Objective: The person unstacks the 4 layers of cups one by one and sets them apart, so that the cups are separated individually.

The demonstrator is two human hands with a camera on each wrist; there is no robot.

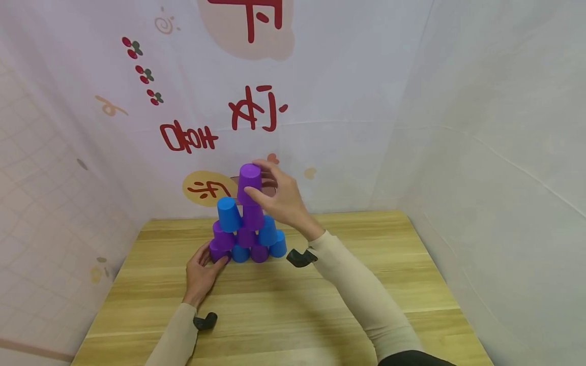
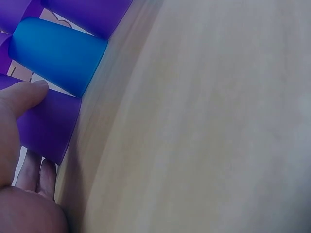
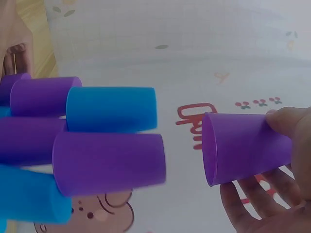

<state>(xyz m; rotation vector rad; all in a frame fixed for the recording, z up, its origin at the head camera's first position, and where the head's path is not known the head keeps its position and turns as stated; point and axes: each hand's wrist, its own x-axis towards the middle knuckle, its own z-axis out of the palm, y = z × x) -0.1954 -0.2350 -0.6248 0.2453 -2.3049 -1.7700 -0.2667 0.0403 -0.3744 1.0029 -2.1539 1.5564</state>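
Note:
My right hand point(image 1: 285, 201) grips an upside-down purple cup point(image 3: 248, 145) by its sides, thumb across from the fingers. In the right wrist view a gap separates that cup from the pyramid of upside-down cups below. The pyramid's upper row has a blue cup point(image 1: 230, 214) and a purple cup point(image 3: 109, 162). Beneath it sits a row of two purple cups and a blue cup point(image 1: 267, 232). Several purple and blue cups make up the bottom row on the table. My left hand point(image 1: 201, 274) holds the leftmost bottom purple cup point(image 2: 51, 119) between thumb and fingers.
The wooden table point(image 1: 357, 305) reaches back to a white cloth wall point(image 1: 348, 91) with red characters and cherry prints. More cloth hangs at both sides. Each wrist carries a dark mount, one on the left sleeve point(image 1: 176, 333) and one on the right sleeve point(image 1: 361, 290).

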